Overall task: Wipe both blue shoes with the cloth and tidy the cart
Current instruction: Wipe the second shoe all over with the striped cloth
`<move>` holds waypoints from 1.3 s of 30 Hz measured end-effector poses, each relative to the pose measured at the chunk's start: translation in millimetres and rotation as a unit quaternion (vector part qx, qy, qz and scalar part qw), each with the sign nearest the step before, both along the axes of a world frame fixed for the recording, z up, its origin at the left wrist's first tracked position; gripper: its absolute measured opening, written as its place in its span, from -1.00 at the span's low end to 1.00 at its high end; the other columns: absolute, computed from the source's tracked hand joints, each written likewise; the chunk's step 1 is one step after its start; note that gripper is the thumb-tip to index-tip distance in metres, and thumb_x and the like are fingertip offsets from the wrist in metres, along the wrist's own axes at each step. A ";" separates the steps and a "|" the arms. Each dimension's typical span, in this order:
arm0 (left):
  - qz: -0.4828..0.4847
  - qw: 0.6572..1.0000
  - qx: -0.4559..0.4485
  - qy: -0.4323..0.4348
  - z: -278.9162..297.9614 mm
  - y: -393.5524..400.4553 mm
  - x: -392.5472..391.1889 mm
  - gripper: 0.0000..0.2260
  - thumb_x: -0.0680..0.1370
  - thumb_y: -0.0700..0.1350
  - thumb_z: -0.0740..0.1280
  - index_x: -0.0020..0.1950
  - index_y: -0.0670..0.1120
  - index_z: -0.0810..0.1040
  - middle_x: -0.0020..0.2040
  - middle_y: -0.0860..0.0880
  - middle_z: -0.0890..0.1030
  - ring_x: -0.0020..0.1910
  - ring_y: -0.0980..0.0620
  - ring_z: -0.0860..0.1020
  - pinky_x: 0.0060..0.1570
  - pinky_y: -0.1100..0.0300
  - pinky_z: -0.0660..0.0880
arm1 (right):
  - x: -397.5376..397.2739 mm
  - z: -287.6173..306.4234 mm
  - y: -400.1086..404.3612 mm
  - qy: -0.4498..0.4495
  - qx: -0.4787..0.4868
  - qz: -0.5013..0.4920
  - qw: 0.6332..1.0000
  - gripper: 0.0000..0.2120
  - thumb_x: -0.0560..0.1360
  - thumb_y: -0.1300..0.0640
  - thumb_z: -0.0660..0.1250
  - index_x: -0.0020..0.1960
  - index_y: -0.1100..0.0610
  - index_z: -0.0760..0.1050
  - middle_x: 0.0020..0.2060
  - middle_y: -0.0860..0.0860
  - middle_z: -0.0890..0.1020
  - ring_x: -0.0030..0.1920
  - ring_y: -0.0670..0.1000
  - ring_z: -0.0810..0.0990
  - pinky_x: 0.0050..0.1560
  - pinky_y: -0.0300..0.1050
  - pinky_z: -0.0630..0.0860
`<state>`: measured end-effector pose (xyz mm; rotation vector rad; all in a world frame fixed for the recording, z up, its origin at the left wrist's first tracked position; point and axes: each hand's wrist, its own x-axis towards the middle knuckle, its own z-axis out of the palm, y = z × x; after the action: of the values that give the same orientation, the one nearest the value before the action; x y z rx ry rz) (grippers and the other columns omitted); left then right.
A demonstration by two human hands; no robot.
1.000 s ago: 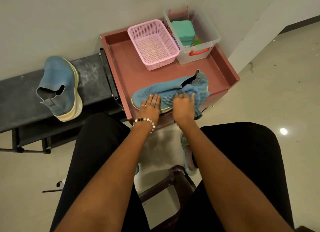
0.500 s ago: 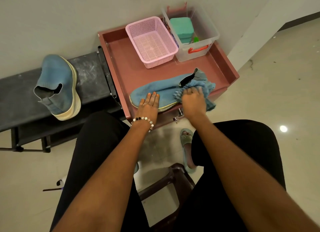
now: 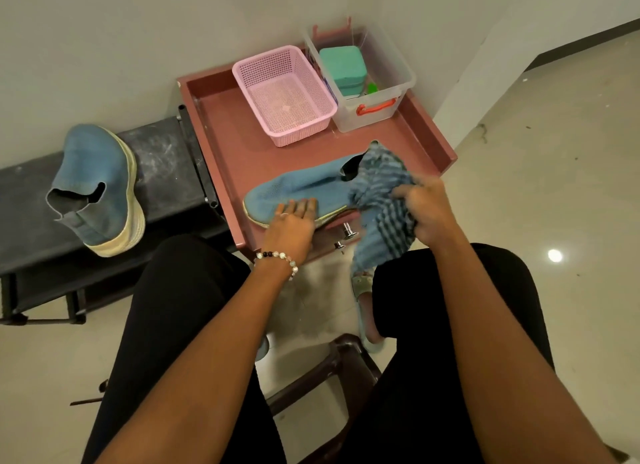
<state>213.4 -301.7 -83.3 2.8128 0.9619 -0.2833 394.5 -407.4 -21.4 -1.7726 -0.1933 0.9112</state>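
Note:
One blue shoe (image 3: 304, 186) lies on its side along the front of the red cart top (image 3: 235, 145), toe to the left. My left hand (image 3: 292, 223) presses flat on its toe part with straight fingers. My right hand (image 3: 424, 204) grips a blue striped cloth (image 3: 384, 200) at the shoe's heel; the cloth hangs down past the cart's front edge. The second blue shoe (image 3: 95, 186) stands tilted on the black bench (image 3: 162, 173) to the left, apart from both hands.
A pink mesh basket (image 3: 284, 95) and a clear plastic box (image 3: 367, 83) holding a green block stand at the back of the cart. Walls close in behind and to the right. My knees and a dark stool (image 3: 332, 366) are below the cart.
My right hand has slid the cloth rightward along the shoe to its heel and bunched it, so it now hangs over the cart's edge. My left hand stays on the toe.

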 end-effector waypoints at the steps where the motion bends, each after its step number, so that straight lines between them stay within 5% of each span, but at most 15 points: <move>1: -0.019 1.000 0.005 -0.022 3.5 -5.3 6.2 -0.43 0.54 -0.26 0.19 0.53 -0.19 0.09 0.50 -0.14 0.23 0.49 -0.08 0.19 0.47 0.05 -0.05 | 6.2 -0.6 -2.5 -0.048 -0.007 -0.048 0.998 -0.78 0.39 0.38 0.22 -0.11 0.21 0.61 -0.21 0.12 0.67 -0.18 0.16 0.64 -0.18 -0.04 0.59; 5: -0.077 0.996 0.016 -0.051 4.5 -18.9 30.6 -0.47 0.58 -0.29 0.09 0.54 -0.23 0.02 0.53 -0.18 0.15 0.52 -0.11 0.09 0.49 0.04 -0.10 | 17.1 -3.3 -1.4 -0.373 -0.065 -0.182 0.908 -0.83 0.45 0.29 0.19 -0.06 0.31 0.54 -0.19 0.17 0.61 -0.21 0.09 0.54 -0.17 -0.17 0.41; 7: -0.057 0.998 0.009 -0.004 -1.1 -20.5 33.9 -0.46 0.59 -0.30 0.06 0.53 -0.28 -0.08 0.54 -0.25 0.04 0.53 -0.20 -0.01 0.50 -0.03 -0.08 | 14.0 -5.3 8.9 -0.457 -0.055 -0.170 0.871 -0.78 0.47 0.27 0.22 0.05 0.31 0.54 -0.09 0.20 0.61 -0.10 0.11 0.55 -0.11 -0.24 0.35; 10: -0.014 0.999 -0.015 0.048 -9.3 -20.5 30.0 -0.47 0.61 -0.31 0.00 0.52 -0.29 -0.17 0.54 -0.29 -0.06 0.52 -0.28 -0.06 0.49 -0.11 -0.02 | 1.4 -35.8 26.0 -0.489 -0.109 0.016 0.865 -0.67 0.47 0.30 0.27 0.23 0.30 0.47 0.13 0.24 0.51 0.12 0.19 0.48 0.15 -0.11 0.39; 13: -0.011 0.998 -0.030 0.059 -8.1 -17.9 33.2 -0.46 0.60 -0.32 0.02 0.53 -0.29 -0.16 0.54 -0.29 -0.07 0.52 -0.28 -0.05 0.48 -0.13 0.02 | -25.3 -75.7 36.7 -0.528 -0.242 0.175 0.795 -0.55 0.36 0.37 0.36 0.25 0.35 0.44 0.22 0.31 0.47 0.24 0.31 0.42 0.28 0.12 0.40; 16: 0.007 0.996 -0.054 0.076 -2.9 -16.2 40.2 -0.45 0.59 -0.31 0.07 0.53 -0.28 -0.10 0.54 -0.27 -0.05 0.52 -0.27 -0.05 0.47 -0.14 0.03 | -43.2 -71.7 44.6 -0.516 -0.233 0.224 0.794 -0.66 0.40 0.36 0.33 0.17 0.39 0.47 0.16 0.31 0.50 0.22 0.27 0.43 0.22 0.08 0.40; 20: 0.015 0.995 -0.052 0.079 -4.1 -20.0 42.2 -0.51 0.60 -0.31 0.08 0.50 -0.35 0.01 0.52 -0.30 0.04 0.51 -0.29 -0.02 0.45 -0.19 0.06 | -22.3 -59.4 35.4 -0.516 -0.176 0.403 0.735 -0.53 0.37 0.35 0.35 0.28 0.26 0.45 0.20 0.20 0.53 0.25 0.17 0.41 0.25 -0.02 0.37; 24: 0.013 0.996 -0.058 0.073 -5.8 -16.3 42.2 -0.42 0.58 -0.37 0.12 0.52 -0.32 -0.10 0.54 -0.29 -0.04 0.51 -0.30 -0.03 0.45 -0.20 0.07 | 32.4 -51.4 21.1 -0.608 -0.139 0.424 0.657 -0.52 0.09 0.37 0.49 0.02 0.29 0.60 -0.04 0.24 0.66 -0.02 0.21 0.64 -0.06 0.04 0.58; 28: 0.028 0.995 -0.068 0.069 -7.5 -18.3 45.7 -0.39 0.56 -0.38 0.15 0.52 -0.30 -0.11 0.54 -0.28 -0.04 0.52 -0.29 -0.04 0.45 -0.21 0.06 | 23.7 -50.3 21.5 -0.601 -0.203 0.358 0.685 -0.75 0.33 0.40 0.29 0.01 0.37 0.55 -0.02 0.31 0.62 0.04 0.29 0.57 0.00 0.18 0.51; 31: 0.027 0.994 -0.066 0.086 -5.4 -18.6 47.0 -0.44 0.57 -0.35 0.15 0.52 -0.29 0.01 0.54 -0.29 -0.06 0.52 -0.30 -0.06 0.45 -0.22 0.04 | -13.3 -53.3 32.4 -0.554 -0.219 0.389 0.703 -0.67 0.39 0.39 0.22 0.15 0.31 0.51 0.12 0.25 0.57 0.18 0.24 0.48 0.16 0.12 0.44; 34: 0.010 0.991 -0.077 0.107 -0.4 -18.3 44.8 -0.50 0.58 -0.31 0.15 0.51 -0.25 0.13 0.54 -0.30 -0.10 0.52 -0.29 -0.10 0.45 -0.22 0.01 | -21.6 -58.7 39.4 -0.521 -0.197 0.469 0.685 -0.61 0.39 0.30 0.29 0.21 0.18 0.49 0.16 0.15 0.57 0.19 0.17 0.48 0.18 0.04 0.45; 39: 0.043 0.992 -0.090 0.083 -1.9 -18.0 45.9 -0.39 0.55 -0.40 0.12 0.53 -0.28 -0.10 0.55 -0.23 -0.09 0.53 -0.25 -0.07 0.44 -0.23 0.04 | 28.3 -38.2 24.2 -0.525 -0.251 0.415 0.700 -0.47 0.29 0.27 0.47 0.25 0.09 0.51 0.15 0.18 0.57 0.20 0.18 0.49 0.17 -0.03 0.39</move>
<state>259.3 -319.6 -85.2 2.6080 1.0319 -0.5698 422.8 -383.2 -59.6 -2.6080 -1.7511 0.3846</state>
